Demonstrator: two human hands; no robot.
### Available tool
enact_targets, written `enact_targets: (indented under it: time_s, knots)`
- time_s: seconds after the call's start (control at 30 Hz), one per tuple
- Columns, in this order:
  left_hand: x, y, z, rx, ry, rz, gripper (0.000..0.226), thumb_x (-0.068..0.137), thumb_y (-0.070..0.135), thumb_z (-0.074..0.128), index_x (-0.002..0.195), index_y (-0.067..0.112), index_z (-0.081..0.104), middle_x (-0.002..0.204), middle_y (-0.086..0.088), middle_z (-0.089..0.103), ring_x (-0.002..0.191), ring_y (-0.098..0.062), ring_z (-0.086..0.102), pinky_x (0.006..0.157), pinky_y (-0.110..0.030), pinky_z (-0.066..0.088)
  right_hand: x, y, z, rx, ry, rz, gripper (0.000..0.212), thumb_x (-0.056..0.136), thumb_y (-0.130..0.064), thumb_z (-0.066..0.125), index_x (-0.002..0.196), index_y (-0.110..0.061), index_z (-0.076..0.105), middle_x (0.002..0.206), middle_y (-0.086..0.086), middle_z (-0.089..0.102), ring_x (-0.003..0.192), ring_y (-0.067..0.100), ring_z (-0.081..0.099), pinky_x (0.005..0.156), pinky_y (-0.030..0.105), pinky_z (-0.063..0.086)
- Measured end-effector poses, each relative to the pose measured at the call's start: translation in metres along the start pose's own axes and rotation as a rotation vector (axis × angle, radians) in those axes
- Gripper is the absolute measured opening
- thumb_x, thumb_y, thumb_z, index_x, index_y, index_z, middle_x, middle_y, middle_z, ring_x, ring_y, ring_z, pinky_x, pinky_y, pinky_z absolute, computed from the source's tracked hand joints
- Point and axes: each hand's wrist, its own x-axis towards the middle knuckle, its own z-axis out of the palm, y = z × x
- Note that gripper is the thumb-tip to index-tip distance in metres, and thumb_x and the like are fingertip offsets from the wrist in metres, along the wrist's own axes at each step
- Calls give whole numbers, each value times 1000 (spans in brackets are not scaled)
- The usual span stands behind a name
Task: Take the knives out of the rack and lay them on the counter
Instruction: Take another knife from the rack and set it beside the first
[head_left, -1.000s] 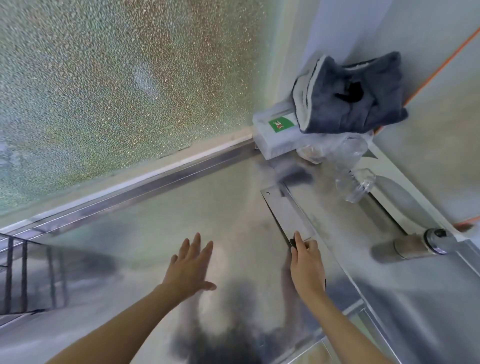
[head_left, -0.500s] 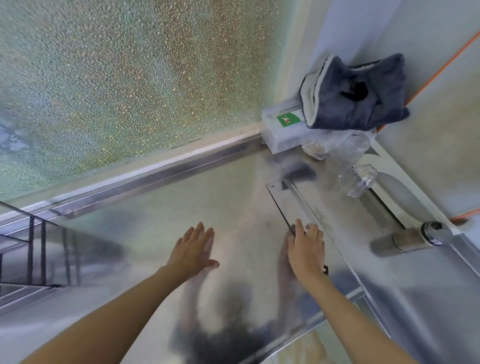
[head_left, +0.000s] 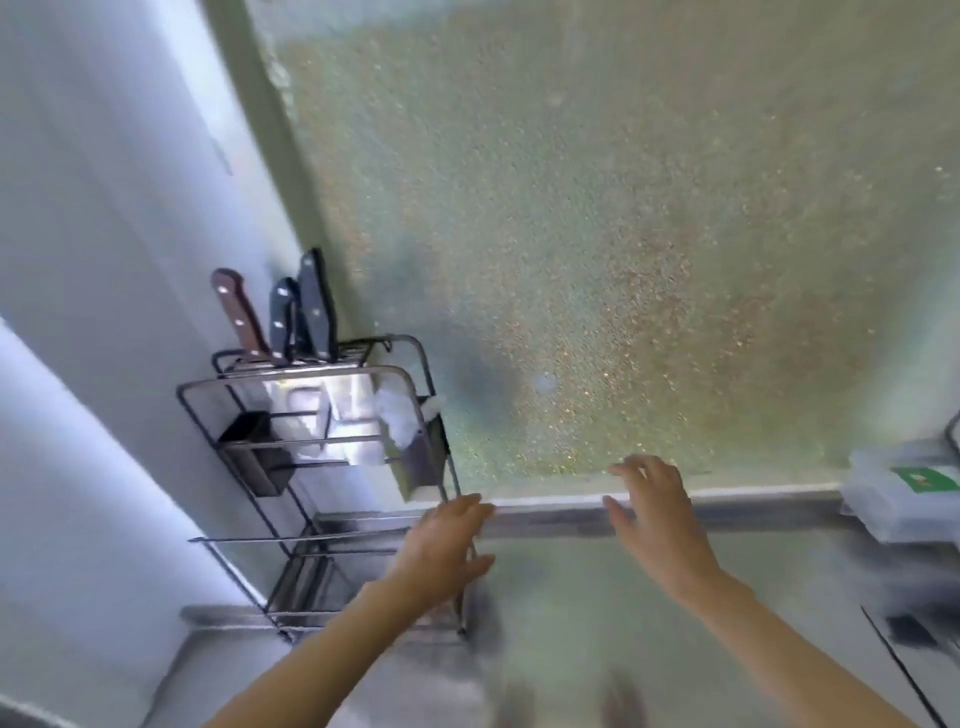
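Neither grip has anything in it: the left hand (head_left: 445, 548) is spread with fingers apart, reaching toward the front right upright of the black wire rack (head_left: 317, 467) and seen right against that wire, though the blur keeps me from saying whether it touches; the right hand (head_left: 655, 512) floats palm down, fingers loosely splayed, well apart from the rack and over the back edge of the steel bench (head_left: 597, 597). The rack stands in the left corner, where the white wall (head_left: 104, 208) meets the frosted window (head_left: 597, 234). Three knives stand handle-up in the slots at its top rear: one with a brown riveted handle (head_left: 238, 312) on the left, and two black riveted handles (head_left: 283, 319) (head_left: 317, 306) close together just to its right. Lower in the rack a shiny steel board (head_left: 343, 415) leans upright, with a small dark holder (head_left: 254, 457) on its left side. At the far right edge a clear plastic box with a green label (head_left: 904, 499) sits on the bench against the window sill. Near the lower right corner a thin dark edge and a dark smudge (head_left: 906, 631) lie on the bench, too blurred to make out.
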Motion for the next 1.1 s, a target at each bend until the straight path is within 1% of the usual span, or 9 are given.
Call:
enact_targets:
  time_s: [0.17,0.3,0.43,0.53,0.63,0.73,0.8,0.9,1.1]
  knots:
    - [-52,-86,-82,27,252,-118,57,88,35,53,139,24,32,151,0,32,133,-21,37,111,-35,32,52,-143,-12,121,63,-247,33,88,-16,56,119,-8,53,121,13,51,117,29,43,102,38,37]
    - [-60,-135,-129,65,449,-182,65,87,31,55,144,24,23,157,-2,18,138,-24,31,115,-39,24,88,-222,-14,181,113,-357,32,89,-19,55,118,-7,51,118,13,52,113,27,48,98,35,38]
    - [-60,-157,-124,90,449,-240,65,91,26,50,146,25,15,159,-1,7,143,-24,19,118,-39,18,123,-277,-13,408,30,-255,46,87,-27,58,125,-5,43,114,9,52,108,24,52,91,34,41]
    - [-67,-159,-86,42,345,-247,65,89,22,49,146,23,17,159,-3,9,144,-23,18,119,-39,17,149,-301,-6,576,-66,-150,41,84,-30,62,113,-7,43,101,10,55,88,29,62,68,34,51]
    - [-78,-164,-56,82,294,-163,73,70,36,71,135,23,39,148,-2,40,129,-19,49,105,-33,41,163,-311,4,636,-118,-91,29,86,-26,60,102,-9,42,97,9,57,61,18,61,38,18,44]
    - [-85,-169,-59,193,336,-151,89,34,52,81,114,31,51,113,9,70,91,-3,70,74,-18,56,168,-314,7,687,-86,-36,20,89,-20,54,97,-10,39,92,8,55,50,16,58,30,16,41]
    - [-85,-173,-67,128,389,-138,82,50,39,78,125,25,47,122,3,66,106,-12,66,86,-25,54,167,-315,5,680,-76,-24,19,90,-18,53,101,-8,40,94,10,55,49,17,58,32,17,45]
    - [-84,-168,-91,0,395,-130,59,84,24,54,140,21,33,146,-1,41,134,-22,40,111,-35,34,161,-313,-4,699,-60,2,19,90,-15,54,102,-7,41,96,11,53,49,16,58,38,18,50]
    - [-76,-154,-138,-177,370,-215,38,88,30,49,126,24,47,125,6,61,110,-16,59,93,-37,51,157,-329,-62,827,79,-57,21,89,-16,55,105,-6,45,97,14,60,51,14,60,45,18,52]
